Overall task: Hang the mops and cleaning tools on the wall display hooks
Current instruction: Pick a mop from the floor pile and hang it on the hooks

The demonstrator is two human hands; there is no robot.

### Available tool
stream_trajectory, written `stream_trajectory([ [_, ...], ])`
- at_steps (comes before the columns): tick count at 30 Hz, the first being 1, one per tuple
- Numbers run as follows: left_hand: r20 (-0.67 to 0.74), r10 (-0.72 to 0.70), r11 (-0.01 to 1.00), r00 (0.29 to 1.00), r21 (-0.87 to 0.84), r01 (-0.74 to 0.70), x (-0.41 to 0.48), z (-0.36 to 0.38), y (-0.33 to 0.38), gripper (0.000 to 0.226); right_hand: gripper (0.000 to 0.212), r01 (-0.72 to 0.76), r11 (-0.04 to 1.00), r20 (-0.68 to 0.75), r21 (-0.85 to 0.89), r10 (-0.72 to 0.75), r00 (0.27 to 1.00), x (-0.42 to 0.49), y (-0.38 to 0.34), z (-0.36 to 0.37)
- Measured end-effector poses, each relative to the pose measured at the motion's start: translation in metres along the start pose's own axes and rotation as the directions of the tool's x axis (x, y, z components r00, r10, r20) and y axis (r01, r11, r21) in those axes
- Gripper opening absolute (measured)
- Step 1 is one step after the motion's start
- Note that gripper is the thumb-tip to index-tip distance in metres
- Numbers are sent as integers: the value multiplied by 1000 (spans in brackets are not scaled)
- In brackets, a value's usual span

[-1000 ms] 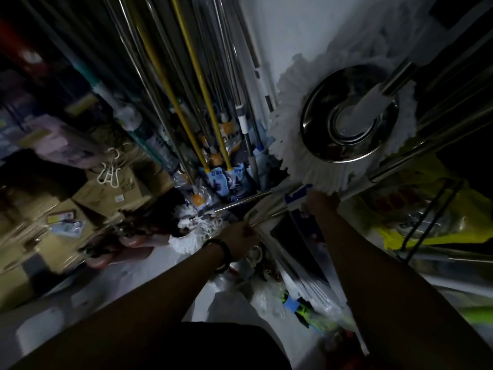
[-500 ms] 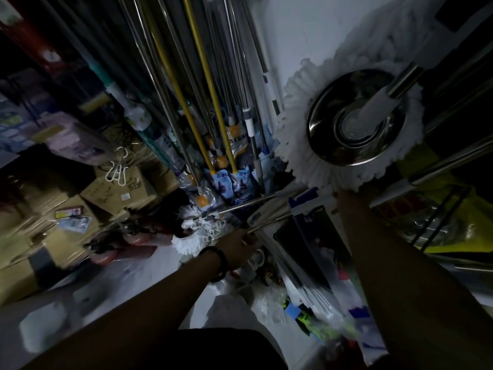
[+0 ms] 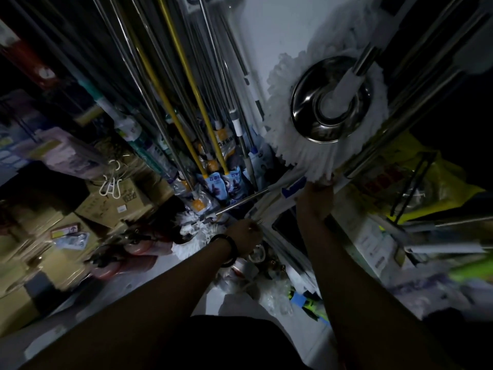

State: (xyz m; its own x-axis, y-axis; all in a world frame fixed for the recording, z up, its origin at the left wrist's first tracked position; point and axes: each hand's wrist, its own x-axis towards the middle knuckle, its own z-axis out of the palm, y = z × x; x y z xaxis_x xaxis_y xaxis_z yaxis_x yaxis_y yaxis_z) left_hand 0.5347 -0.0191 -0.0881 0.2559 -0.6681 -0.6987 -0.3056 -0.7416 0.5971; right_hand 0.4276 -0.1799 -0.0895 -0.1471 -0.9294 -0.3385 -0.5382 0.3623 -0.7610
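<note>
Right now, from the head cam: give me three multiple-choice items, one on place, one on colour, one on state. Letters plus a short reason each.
1. Where is the right hand?
A. under the fringe of the round white mop head
B. on the cardboard boxes
C. on a yellow handle

2. What colour are the two thin poles among the steel ones?
A. red
B. yellow
C. green

3. What is the left hand doing?
A. hanging free
B. flat on the floor
C. closed around a thin metal rod

Answers: 1 A, its fingers meet the fringe's lower edge; 2 B, both show yellow; 3 C, the fingers curl at the rod's end.
</note>
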Motion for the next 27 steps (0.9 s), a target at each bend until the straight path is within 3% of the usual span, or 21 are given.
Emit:
stream_trajectory([
  [2, -15, 18, 1000, 1000, -24, -19, -1, -3, 2, 9, 70, 3, 996, 27, 93, -6, 1000, -22, 16, 2],
  [5, -40, 39, 999, 998, -10, -39, -3, -11, 1, 35, 83, 59, 997, 161, 51, -67, 985, -62, 39, -1],
  [9, -99, 135, 990, 986, 43, -132, -13, -29, -1, 56, 45, 188, 982, 332, -27, -168, 928, -123, 2, -18],
  [13, -130, 298, 955, 946, 46, -294, -28, -56, -3, 46, 38, 358, 932, 448, -62, -294, 844, -152, -31, -14],
  [17, -162, 490, 847, 857, -145, -511, -45, -89, 1, 23, 47, 436, 898, 403, 60, -422, 812, -161, -84, -19],
  [19, -236, 539, 787, 808, -201, -584, -54, -107, 15, 25, 37, 497, 859, 357, 120, -505, 786, -160, -115, -29],
  [21, -281, 583, 743, 762, -195, -640, -59, -125, 34, 22, 18, 571, 807, 289, 149, -588, 756, -157, -147, -38],
  [25, -302, 683, 649, 665, -168, -742, -78, -165, 91, 28, 19, 635, 737, 197, 230, -674, 712, -159, -220, -68],
  [27, -342, 736, 585, 584, -113, -803, -88, -181, 121, 24, 13, 671, 698, 148, 251, -713, 686, -160, -252, -86],
])
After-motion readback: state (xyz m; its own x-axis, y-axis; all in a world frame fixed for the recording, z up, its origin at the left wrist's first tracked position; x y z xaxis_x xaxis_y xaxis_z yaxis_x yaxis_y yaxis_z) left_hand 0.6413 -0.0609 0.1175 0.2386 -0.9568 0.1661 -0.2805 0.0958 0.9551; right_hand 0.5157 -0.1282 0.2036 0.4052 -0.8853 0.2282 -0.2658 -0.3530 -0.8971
